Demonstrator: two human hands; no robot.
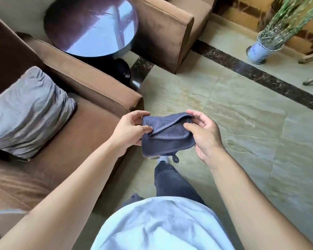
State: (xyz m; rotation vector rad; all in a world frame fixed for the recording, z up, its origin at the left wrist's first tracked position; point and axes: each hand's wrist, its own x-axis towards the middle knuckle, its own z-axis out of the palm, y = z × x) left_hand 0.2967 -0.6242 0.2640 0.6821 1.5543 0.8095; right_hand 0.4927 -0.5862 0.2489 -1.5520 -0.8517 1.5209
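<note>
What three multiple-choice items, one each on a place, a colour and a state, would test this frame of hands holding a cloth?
1. Where does the crumpled silver-grey cushion lie? A. on the tiled floor B. on the brown suede armchair C. on the round table
2. What colour is the small folded terry cloth? A. dark blue-grey B. white C. red
3. How is the cloth held? A. lying on the floor B. draped over a knee C. pinched by left hand and right hand
Answers: B, it rests on the seat; A, its folds show that shade; C, each hand pinches one end.
</note>
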